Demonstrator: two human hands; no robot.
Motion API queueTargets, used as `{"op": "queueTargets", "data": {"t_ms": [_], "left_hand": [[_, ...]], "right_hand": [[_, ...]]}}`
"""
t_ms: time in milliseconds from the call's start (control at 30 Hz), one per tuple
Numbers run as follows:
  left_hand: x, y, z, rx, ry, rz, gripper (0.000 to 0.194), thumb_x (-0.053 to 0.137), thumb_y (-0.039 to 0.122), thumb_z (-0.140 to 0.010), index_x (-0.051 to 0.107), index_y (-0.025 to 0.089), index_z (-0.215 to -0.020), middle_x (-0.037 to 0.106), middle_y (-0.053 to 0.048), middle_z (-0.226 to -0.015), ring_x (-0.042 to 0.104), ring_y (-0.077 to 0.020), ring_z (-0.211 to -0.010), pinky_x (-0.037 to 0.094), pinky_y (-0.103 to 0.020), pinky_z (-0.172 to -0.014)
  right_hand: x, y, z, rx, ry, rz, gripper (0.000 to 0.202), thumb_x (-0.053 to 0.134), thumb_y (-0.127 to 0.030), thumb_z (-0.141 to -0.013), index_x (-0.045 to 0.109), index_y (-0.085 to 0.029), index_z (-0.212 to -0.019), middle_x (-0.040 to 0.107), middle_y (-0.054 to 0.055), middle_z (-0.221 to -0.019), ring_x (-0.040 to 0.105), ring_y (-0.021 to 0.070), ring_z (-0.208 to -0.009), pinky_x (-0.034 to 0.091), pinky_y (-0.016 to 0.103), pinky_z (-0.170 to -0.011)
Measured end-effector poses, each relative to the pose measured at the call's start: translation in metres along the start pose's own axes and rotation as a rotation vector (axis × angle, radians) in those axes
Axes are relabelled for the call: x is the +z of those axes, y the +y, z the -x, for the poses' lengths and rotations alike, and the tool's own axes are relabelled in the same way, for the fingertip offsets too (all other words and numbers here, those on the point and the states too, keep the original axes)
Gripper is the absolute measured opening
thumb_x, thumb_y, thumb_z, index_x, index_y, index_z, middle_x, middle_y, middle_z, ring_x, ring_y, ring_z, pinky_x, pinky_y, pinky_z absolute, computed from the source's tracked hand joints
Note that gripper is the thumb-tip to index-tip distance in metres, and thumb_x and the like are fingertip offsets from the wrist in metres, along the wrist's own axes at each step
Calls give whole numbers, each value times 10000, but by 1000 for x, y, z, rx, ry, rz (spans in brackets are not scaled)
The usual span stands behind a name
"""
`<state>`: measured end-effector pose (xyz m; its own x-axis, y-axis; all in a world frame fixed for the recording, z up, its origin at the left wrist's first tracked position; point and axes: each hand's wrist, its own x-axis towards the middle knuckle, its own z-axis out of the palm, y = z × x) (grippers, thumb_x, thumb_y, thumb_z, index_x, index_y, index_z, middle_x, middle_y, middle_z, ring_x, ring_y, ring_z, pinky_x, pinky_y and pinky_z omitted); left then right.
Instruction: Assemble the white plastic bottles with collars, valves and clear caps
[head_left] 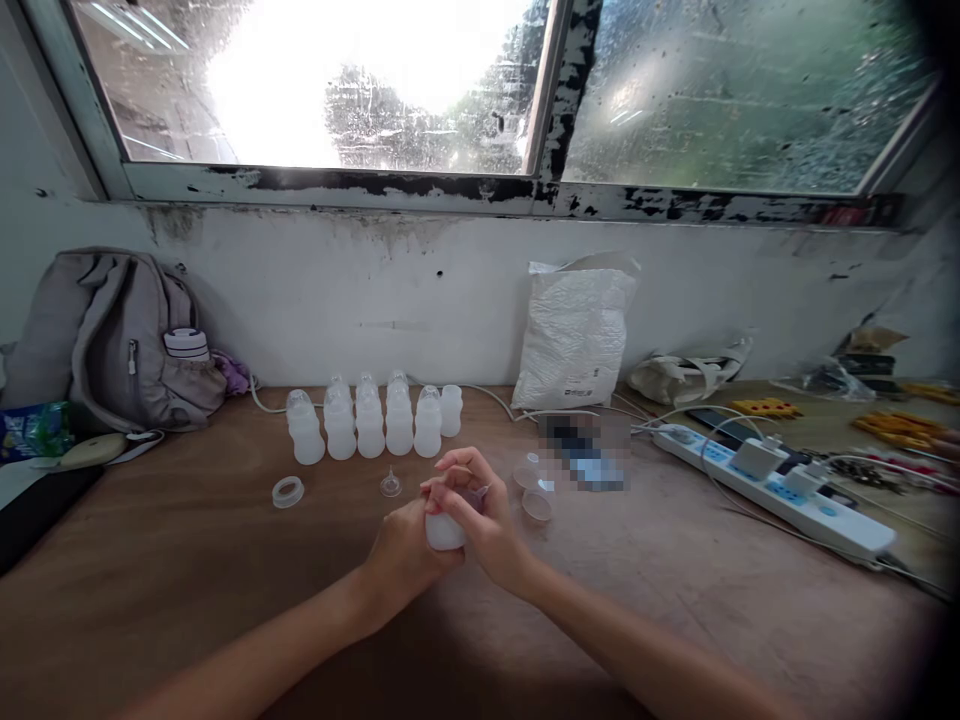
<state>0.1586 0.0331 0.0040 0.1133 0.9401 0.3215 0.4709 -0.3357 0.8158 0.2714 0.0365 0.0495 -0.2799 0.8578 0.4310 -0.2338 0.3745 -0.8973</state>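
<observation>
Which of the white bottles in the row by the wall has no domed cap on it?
The rightmost bottle, shorter and flat-topped; the other five carry clear domed caps.

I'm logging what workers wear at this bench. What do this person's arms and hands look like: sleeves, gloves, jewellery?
Both forearms are bare, with no sleeves in view. The left hand and right hand wear no gloves. No watch, bracelet or ring shows, though the fingers are too small to rule out a thin ring.

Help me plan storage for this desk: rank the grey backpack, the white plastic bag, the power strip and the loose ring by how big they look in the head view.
1. grey backpack
2. white plastic bag; the power strip looks about as long but slimmer, so that order is unsure
3. loose ring, clearly smallest
</observation>
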Motion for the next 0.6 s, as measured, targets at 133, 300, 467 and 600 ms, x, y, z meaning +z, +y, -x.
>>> {"op": "queueTargets", "data": {"t_ms": [133,300,467,600], "left_hand": [[-4,-2,-8,49,11,-135,420,614,202,-553,539,158,-964,611,-64,-812,556,-216,-694,418,-316,-597],[-3,-4,-14,-97,-220,429,211,606,172,-586,531,136,-780,578,-18,-666,520,-136,-592,417,-253,-547],[-3,-8,-14,-184,-215,554,211,654,193,-581,509,139,-725,539,7,-632,492,-118,-585,399,-246,-554],[-4,-13,-14,-155,-255,576,372,675,324,-599,518,141,-882,561,-26,-764,512,-137,-670,410,-252,-597]], "right_hand": [[-1,2,-6,9,58,50,104,514,-259,-774,484,-208,-861,549,-16,-671,530,128,-685,407,272,-691],[-12,4,-24,95,44,106,234,570,-358,-724,531,-197,-889,569,19,-834,530,148,-796,416,259,-698],[-29,-3,-37,152,-48,353,250,581,-410,-697,591,-164,-744,582,15,-743,523,135,-690,414,251,-624],[-36,-10,-38,101,-175,503,235,592,-395,-693,605,-174,-772,595,12,-760,525,124,-661,412,244,-586]]}}
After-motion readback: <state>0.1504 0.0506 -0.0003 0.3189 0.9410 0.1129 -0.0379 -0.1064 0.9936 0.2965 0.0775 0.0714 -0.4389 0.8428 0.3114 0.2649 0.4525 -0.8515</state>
